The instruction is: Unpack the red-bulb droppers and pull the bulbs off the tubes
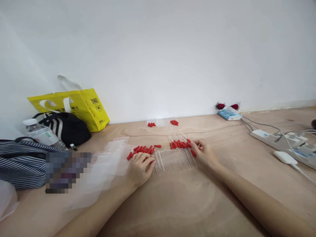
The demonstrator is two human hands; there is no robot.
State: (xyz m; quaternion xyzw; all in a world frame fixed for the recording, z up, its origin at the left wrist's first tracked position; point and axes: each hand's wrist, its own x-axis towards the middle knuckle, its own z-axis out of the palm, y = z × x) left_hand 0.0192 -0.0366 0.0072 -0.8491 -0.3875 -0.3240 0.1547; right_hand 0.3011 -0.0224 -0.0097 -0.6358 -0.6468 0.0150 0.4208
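A row of thin clear glass tubes (175,160) lies side by side on the table between my hands. Beyond it are more tubes tipped with red rubber bulbs (179,144), like droppers. My left hand (141,168) rests beside a pile of loose red bulbs (140,149); its fingers are curled, with a bit of red showing at the thumb and forefinger. At the right end of the row, my right hand (203,151) has its fingertips closed on a red bulb, partly hidden by the fingers. Another red bulb (193,152) lies just below these fingertips.
Clear zip bags (116,154) lie at left. Two small groups of red bulbs (174,122) sit by the wall. A yellow bag (95,108), black bag (74,126), bottle (44,133) and striped bag (22,164) stand left. A power strip (276,141) with cables is at right.
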